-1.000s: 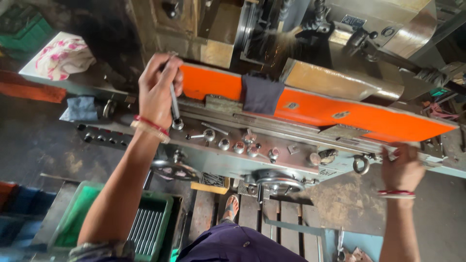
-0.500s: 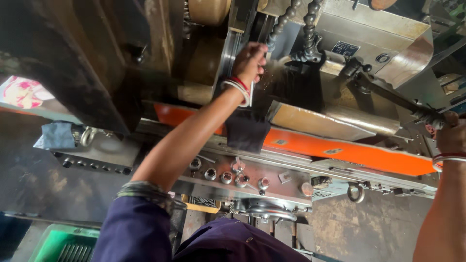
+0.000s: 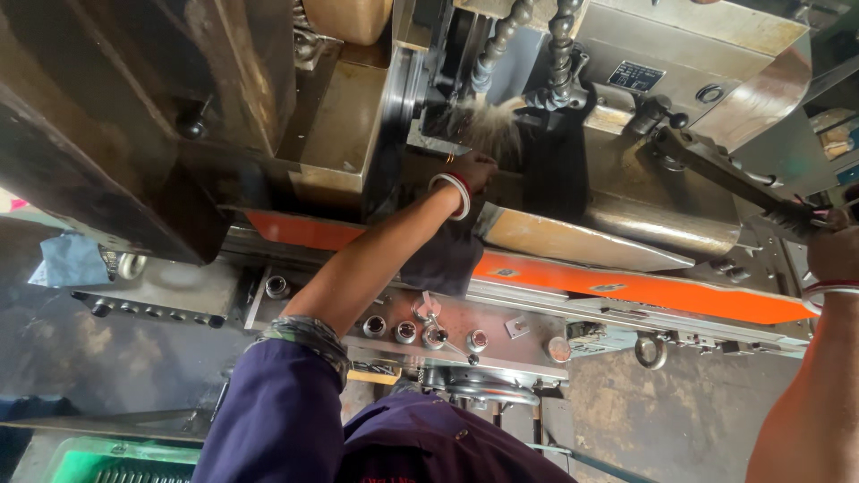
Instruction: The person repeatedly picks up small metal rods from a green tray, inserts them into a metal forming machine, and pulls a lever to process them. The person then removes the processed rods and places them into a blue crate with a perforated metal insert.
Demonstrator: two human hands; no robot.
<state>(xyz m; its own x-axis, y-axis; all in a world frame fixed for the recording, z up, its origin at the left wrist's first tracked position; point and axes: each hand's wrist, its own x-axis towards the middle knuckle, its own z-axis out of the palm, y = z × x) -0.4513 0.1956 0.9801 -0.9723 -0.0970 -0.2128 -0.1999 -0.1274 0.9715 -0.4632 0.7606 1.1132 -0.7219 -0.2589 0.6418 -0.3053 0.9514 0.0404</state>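
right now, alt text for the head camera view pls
A person's left hand reaches deep into a large grey machine, where pale spray fans out beneath two jointed coolant hoses. The right hand grips a long dark lever at the right edge. An orange strip runs across the machine's front, above a row of round knobs.

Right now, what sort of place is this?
Likely a machine shop: a heavy metal machine with segmented coolant hoses, an orange guard strip and a row of control knobs. Oily floor.
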